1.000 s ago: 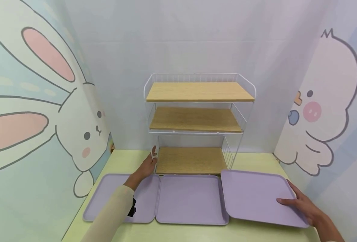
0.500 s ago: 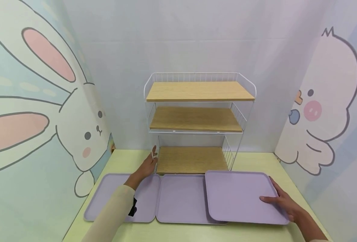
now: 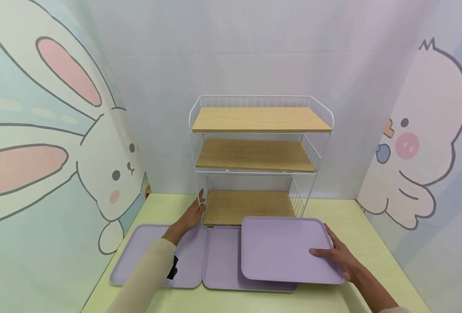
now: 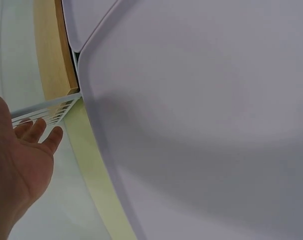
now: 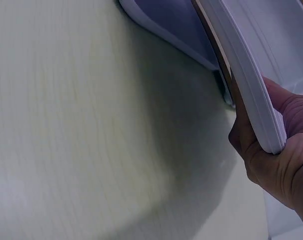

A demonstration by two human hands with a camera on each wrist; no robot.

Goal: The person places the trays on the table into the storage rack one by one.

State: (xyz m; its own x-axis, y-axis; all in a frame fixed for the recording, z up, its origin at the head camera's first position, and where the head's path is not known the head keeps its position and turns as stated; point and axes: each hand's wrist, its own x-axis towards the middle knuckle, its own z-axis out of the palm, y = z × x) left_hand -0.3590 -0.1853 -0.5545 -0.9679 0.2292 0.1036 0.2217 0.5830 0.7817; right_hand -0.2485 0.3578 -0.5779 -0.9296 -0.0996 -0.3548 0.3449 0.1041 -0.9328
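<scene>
A purple rectangular tray [image 3: 281,248], slightly tilted, is held by my right hand [image 3: 338,256] at its right edge, thumb on top and fingers underneath. It hangs over the right part of the middle purple tray [image 3: 221,261], which lies on the table. My left hand [image 3: 191,215] grips the white wire side of a three-tier rack [image 3: 250,208] at its lower left; the left wrist view shows fingers [image 4: 34,132] curled at the wire. In the right wrist view, the held tray [image 5: 246,75] appears edge-on between thumb and fingers.
Another purple tray [image 3: 187,269] lies at the left, partly under my left sleeve [image 3: 146,274]. The rack's wooden top shelf [image 3: 260,119] and middle shelf [image 3: 254,154] stand above the trays. Pale yellow-green table [image 3: 371,243] shows at the right, with cartoon-printed curtains around.
My right hand has carried its tray leftward, from the right of the middle tray to above that tray's right part. My left hand has stayed at the rack's side.
</scene>
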